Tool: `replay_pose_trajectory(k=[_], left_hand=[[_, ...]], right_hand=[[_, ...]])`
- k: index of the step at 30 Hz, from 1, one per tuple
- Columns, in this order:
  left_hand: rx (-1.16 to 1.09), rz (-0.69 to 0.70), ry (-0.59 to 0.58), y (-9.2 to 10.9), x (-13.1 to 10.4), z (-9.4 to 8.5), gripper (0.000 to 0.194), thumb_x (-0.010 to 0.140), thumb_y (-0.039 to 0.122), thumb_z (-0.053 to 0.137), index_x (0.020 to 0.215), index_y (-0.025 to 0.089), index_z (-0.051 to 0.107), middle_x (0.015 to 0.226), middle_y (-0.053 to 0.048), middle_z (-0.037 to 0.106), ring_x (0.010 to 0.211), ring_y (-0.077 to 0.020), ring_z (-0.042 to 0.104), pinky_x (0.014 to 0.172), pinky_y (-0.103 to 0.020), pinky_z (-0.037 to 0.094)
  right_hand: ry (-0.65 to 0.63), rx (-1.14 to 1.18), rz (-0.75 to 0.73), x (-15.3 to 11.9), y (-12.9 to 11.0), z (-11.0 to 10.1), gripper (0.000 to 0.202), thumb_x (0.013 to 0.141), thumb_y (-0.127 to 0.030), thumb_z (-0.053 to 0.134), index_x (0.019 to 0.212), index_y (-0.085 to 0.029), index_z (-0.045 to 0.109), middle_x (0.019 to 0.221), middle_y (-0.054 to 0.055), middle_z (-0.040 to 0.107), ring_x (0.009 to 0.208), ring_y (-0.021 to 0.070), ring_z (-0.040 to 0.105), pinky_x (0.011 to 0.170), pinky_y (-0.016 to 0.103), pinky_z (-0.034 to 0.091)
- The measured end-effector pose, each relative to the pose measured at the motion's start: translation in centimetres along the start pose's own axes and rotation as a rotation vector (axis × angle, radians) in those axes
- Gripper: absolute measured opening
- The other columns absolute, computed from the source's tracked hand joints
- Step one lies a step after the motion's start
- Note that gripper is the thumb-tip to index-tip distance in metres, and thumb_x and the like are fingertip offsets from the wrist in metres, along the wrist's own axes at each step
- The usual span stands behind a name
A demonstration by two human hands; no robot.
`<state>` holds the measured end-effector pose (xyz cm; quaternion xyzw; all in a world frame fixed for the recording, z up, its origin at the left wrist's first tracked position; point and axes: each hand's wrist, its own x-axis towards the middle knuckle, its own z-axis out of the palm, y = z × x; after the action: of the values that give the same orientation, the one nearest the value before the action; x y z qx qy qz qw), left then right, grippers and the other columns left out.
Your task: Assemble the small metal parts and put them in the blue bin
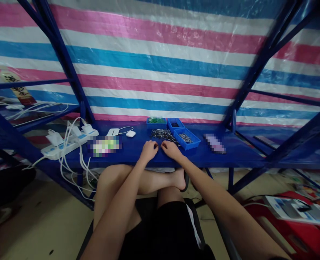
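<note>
the loose pile of small, thin black-and-silver pieces [162, 134] lies just beyond both hands on the glossy blue surface [132, 153]; a careless sweep could scatter it, or a knock jar the open blue plastic bin [191, 146] beside it. the left hand [149, 150] bends inward, fingers curled; the right hand [171, 148] mirrors it, slightly apart. whether either grips a piece cannot be told.
</note>
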<state>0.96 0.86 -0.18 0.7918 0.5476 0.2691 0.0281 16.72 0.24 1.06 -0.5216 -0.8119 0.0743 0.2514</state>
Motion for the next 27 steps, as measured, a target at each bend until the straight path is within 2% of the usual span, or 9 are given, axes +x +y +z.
replay_pose_trajectory(k=[4,5,7,10,14,18,21,25,27], left_hand=[[0.102,-0.057,-0.003,0.6,-0.2,-0.2,0.025,0.082,0.029,0.044,0.1,0.017,0.057,0.101,-0.01,0.057,0.096,-0.023,0.049,0.08,-0.034,0.04],[0.124,-0.074,0.003,0.8,-0.2,-0.2,0.028,0.083,0.03,0.044,0.104,0.016,0.055,0.103,-0.011,0.055,0.098,-0.0239,0.048,0.082,-0.035,0.039],[0.157,-0.093,-0.007,1.2,-0.4,-0.2,0.032,0.084,0.03,0.041,0.11,0.015,0.051,0.106,-0.012,0.053,0.101,-0.0244,0.047,0.084,-0.036,0.038],[0.196,-0.09,-0.025,1.5,-0.6,-0.1,0.03,0.085,0.028,0.038,0.107,0.014,0.053,0.107,-0.013,0.051,0.102,-0.0243,0.046,0.087,-0.037,0.036],[0.207,-0.066,-0.018,1.3,-0.8,0.1,0.03,0.086,0.028,0.036,0.106,0.014,0.053,0.106,-0.013,0.051,0.101,-0.0236,0.046,0.087,-0.036,0.036],[0.218,-0.054,-0.003,1.1,-0.8,0.1,0.031,0.086,0.028,0.035,0.107,0.014,0.053,0.106,-0.012,0.051,0.1,-0.0233,0.046,0.086,-0.035,0.036],[0.212,-0.044,0.0,1.2,-0.8,0.0,0.032,0.086,0.029,0.035,0.109,0.014,0.052,0.107,-0.012,0.051,0.101,-0.0232,0.046,0.087,-0.035,0.035],[0.195,-0.057,-0.018,1.3,-0.8,-0.1,0.033,0.086,0.029,0.035,0.11,0.014,0.052,0.108,-0.012,0.051,0.101,-0.0237,0.045,0.087,-0.036,0.036],[0.184,-0.07,-0.024,1.3,-0.8,-0.2,0.033,0.086,0.029,0.035,0.11,0.015,0.053,0.108,-0.012,0.051,0.102,-0.0239,0.045,0.087,-0.036,0.035]], right_hand=[[-0.133,-0.222,-0.015,2.4,-0.4,-1.7,0.02,0.084,-0.024,0.044,0.093,-0.016,0.06,0.089,0.01,0.065,0.082,0.0186,0.059,0.074,0.026,0.041],[-0.112,-0.267,0.018,3.3,-0.3,-2.3,0.022,0.085,-0.025,0.043,0.094,-0.016,0.06,0.089,0.011,0.065,0.083,0.0195,0.059,0.074,0.027,0.041],[0.011,-0.348,0.128,5.1,0.5,-3.5,0.026,0.087,-0.025,0.038,0.099,-0.015,0.058,0.092,0.013,0.064,0.086,0.0212,0.059,0.076,0.029,0.041],[0.175,-0.414,0.321,7.7,2.3,-4.9,0.03,0.089,-0.025,0.033,0.104,-0.013,0.057,0.099,0.016,0.062,0.093,0.0231,0.057,0.078,0.031,0.041],[0.208,-0.428,0.517,10.1,4.5,-5.6,0.03,0.088,-0.022,0.034,0.102,-0.01,0.059,0.101,0.019,0.061,0.095,0.0251,0.057,0.077,0.032,0.041],[0.207,-0.449,0.57,11.1,5.4,-5.8,0.031,0.087,-0.018,0.034,0.104,-0.008,0.058,0.102,0.02,0.059,0.097,0.0254,0.055,0.077,0.033,0.04],[0.184,-0.516,0.463,11.2,5.5,-6.2,0.03,0.085,-0.016,0.036,0.106,-0.008,0.056,0.106,0.02,0.056,0.1,0.0258,0.051,0.08,0.034,0.039],[0.101,-0.502,0.121,10.5,5.0,-6.5,0.027,0.084,-0.016,0.038,0.106,-0.013,0.055,0.107,0.014,0.056,0.099,0.0222,0.05,0.084,0.032,0.038],[0.193,-0.379,0.053,10.3,4.3,-6.4,0.027,0.086,-0.021,0.036,0.106,-0.015,0.054,0.104,0.011,0.056,0.095,0.0193,0.051,0.084,0.029,0.039]])
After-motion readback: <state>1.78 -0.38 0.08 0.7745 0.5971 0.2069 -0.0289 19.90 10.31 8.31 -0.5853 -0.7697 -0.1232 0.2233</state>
